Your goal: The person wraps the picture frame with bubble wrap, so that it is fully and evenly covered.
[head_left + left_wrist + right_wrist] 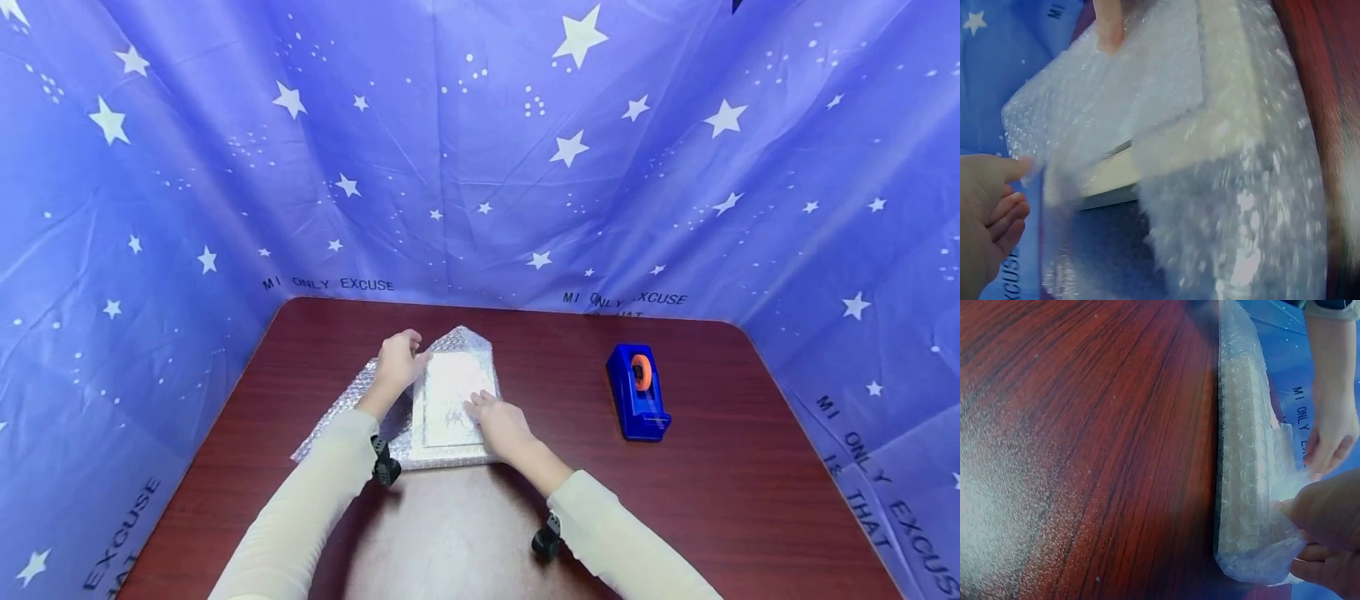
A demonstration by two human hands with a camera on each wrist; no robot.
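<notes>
A flat, pale-bordered rectangular object, looking like a picture frame point(453, 379), lies on clear bubble wrap point(337, 421) in the head view. Part of the wrap is folded over it; the left part lies spread on the table. My left hand point(397, 364) is at the object's upper left, and in the left wrist view its thumb and curled fingers point(1010, 215) pinch the edge of the wrap. My right hand point(506, 427) presses on the wrapped object's right side with extended fingers. In the right wrist view the wrap point(1241, 456) covers the object's near edge.
A blue tape dispenser point(637, 400) with an orange-cored roll stands to the right on the dark red wooden table point(555, 358). Blue star-printed cloth point(480, 150) hangs behind the table and along both sides.
</notes>
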